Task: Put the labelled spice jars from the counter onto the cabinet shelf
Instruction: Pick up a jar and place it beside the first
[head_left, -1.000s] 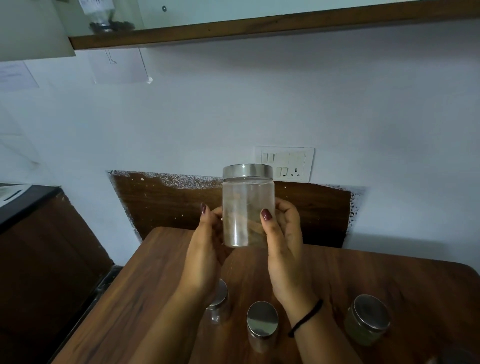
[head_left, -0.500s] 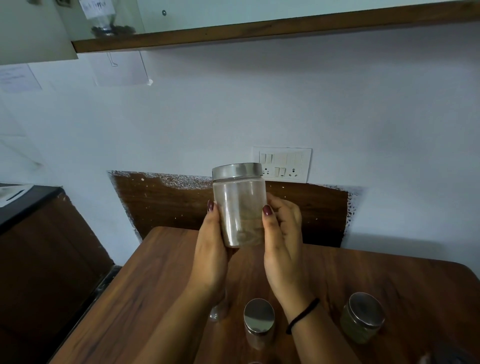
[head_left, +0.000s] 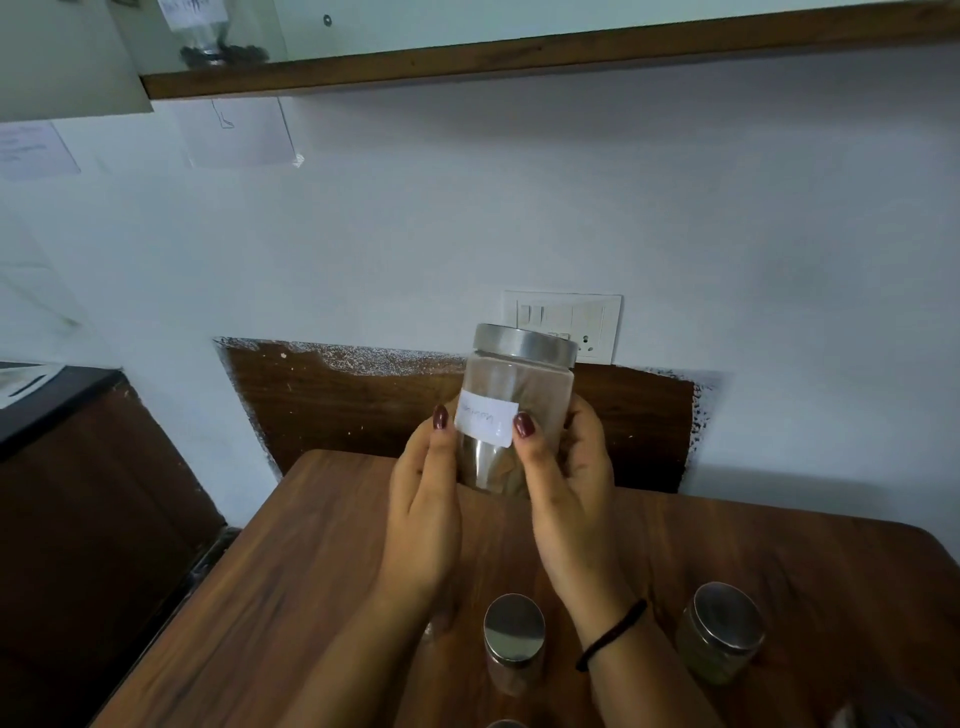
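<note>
Left hand (head_left: 423, 512), right hand (head_left: 569, 499) both wrapped round labelled jar (head_left: 511, 415), lifted above counter (head_left: 322, 571).

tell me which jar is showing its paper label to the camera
The jar held up in both hands, with a white label facing the camera. The two jars on the table, middle and right, show mainly their metal lids.

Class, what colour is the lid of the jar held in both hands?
Silver metal lid, best seen in the head view.

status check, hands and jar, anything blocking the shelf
Left hand and right hand both gripping labelled jar, above counter. Shelf overhead, one jar there. Nothing blocking.
</note>
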